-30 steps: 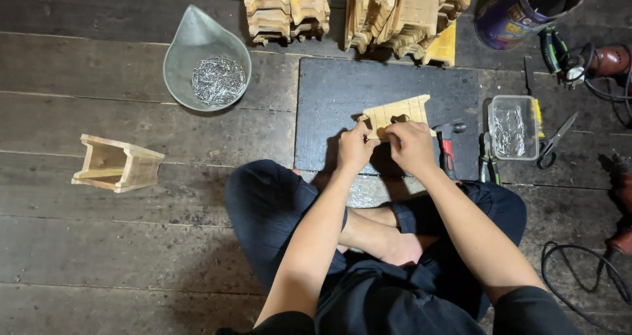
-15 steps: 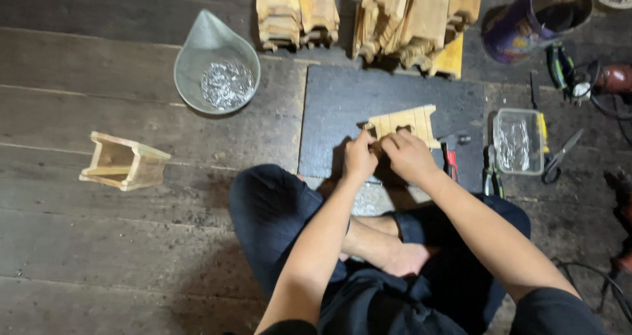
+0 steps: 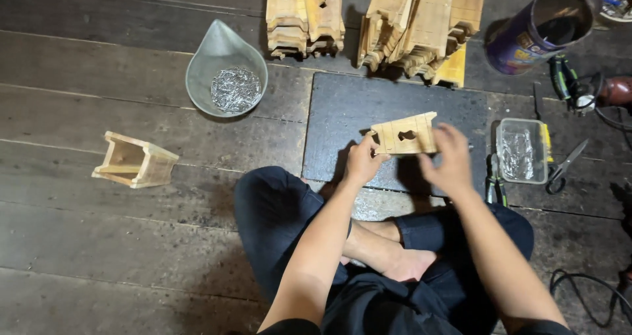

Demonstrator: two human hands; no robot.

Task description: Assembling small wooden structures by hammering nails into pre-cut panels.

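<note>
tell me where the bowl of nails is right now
In the head view the grey bowl of nails sits on the plank floor, upper left, left of the dark mat and below-left of the stacked wooden pieces.

Floor: you sit on dark, worn wooden planks (image 3: 131, 243) that run left to right, with visible seams.
Mat: a dark rectangular board (image 3: 342, 111) lies flat on the planks before you.
Light: it falls evenly from above, with soft shadows.

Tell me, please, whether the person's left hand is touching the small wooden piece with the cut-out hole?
Touching. In the head view, the left hand grips the left end of the wooden piece, its fingers overlapping the edge, with no gap visible above the dark mat.
</note>
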